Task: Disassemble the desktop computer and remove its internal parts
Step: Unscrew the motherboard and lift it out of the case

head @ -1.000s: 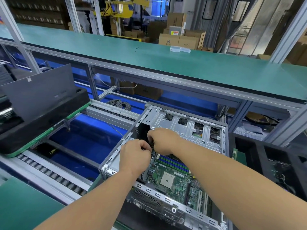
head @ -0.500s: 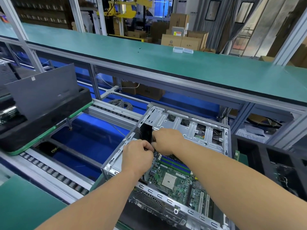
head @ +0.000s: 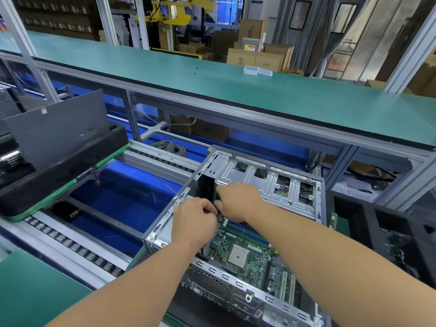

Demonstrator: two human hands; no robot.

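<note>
Computer case [head: 238, 284] lies open; both hands [head: 193, 223] [head: 238, 201] grip curled on dark cables [head: 219, 217] beside drive cage [head: 271, 182].

Bright, even overhead light fills the scene, and colours read clearly. The long green-topped workbench [head: 271, 90] shows a soft, pale sheen along its surface but no harsh glare. Beneath that bench the blue bays sit in deeper shade. Just in front of it, the silver perforated steel computer chassis [head: 266, 182] catches mild highlights on its drive cage, while its inner left corner is dark. Wide-angle distortion bows the bench's edge and splays the grey aluminium frame posts [head: 410, 53] at the borders. Beyond the bench, the background cardboard boxes [head: 254, 55] look slightly soft.
</note>
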